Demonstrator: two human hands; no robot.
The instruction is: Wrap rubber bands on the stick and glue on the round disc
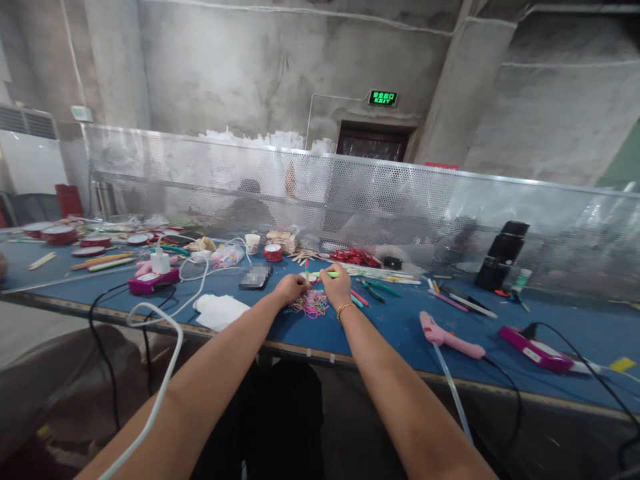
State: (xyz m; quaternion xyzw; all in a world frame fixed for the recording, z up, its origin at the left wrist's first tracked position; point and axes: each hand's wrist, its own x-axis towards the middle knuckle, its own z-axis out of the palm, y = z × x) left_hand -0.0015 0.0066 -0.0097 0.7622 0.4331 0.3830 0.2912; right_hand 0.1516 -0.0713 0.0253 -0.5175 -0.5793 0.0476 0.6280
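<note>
My left hand [291, 288] is over the blue table with its fingers pinched together. What it grips is too small to make out. A thin red-and-green stick [307, 268] stands upright just beyond its fingertips; whether the hand touches it I cannot tell. In my right hand [338, 285], fingers closed, is a bright green marker-like stick [329, 274], pointing left. Between and below both hands lies a loose heap of small colourful rubber bands [314, 305]. Red and teal sticks [359, 299] lie just right of my right wrist.
A pink glue gun [450, 338] and a purple power strip [535, 349] lie to the right. Green-handled pliers [373, 289] rest nearer. On the left are a white cloth [220, 312], a phone [255, 276] and a white cable [167, 319]. A perforated metal screen [350, 193] borders the back.
</note>
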